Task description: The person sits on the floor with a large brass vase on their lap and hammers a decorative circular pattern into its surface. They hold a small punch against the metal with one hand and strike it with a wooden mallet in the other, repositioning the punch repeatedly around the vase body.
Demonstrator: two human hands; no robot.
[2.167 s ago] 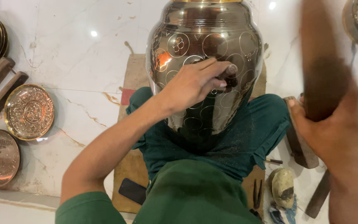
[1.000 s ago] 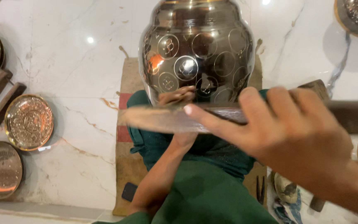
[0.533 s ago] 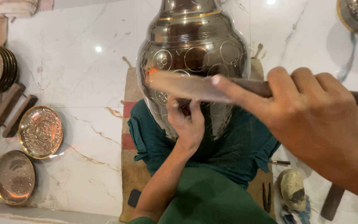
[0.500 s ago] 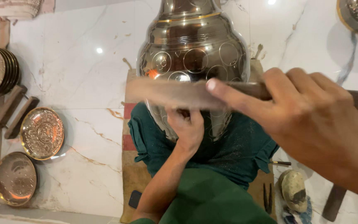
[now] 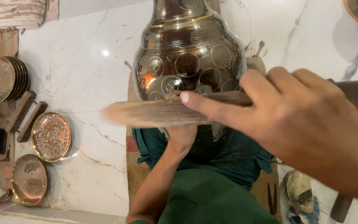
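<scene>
The metal vase (image 5: 189, 62) lies tilted on the person's lap, over green cloth (image 5: 224, 153), with its narrow neck toward the far edge of the marble floor (image 5: 83, 74) and its round belly toward the body. Engraved circles cover the belly. The right hand (image 5: 307, 124) is closed around a wooden stick (image 5: 162, 113), which is close to the camera and blurred; its long axis runs left to right, across the belly of the vase, so it crosses the vase's own axis almost squarely. The stick is in front of the engraved part, but I cannot tell if it touches the metal. The left hand (image 5: 181, 135) is against the lower belly of the vase, just under the stick (the stick hides its fingers, so I cannot tell how they are set). This hand is the nearer one to the vase.

At the left edge of the floor there is a stack of brass plates (image 5: 1, 79), two single engraved plates (image 5: 50, 136) and some wooden blocks (image 5: 30, 118). All of these are well apart from the vase, and nothing stands between the stick and the vase.
</scene>
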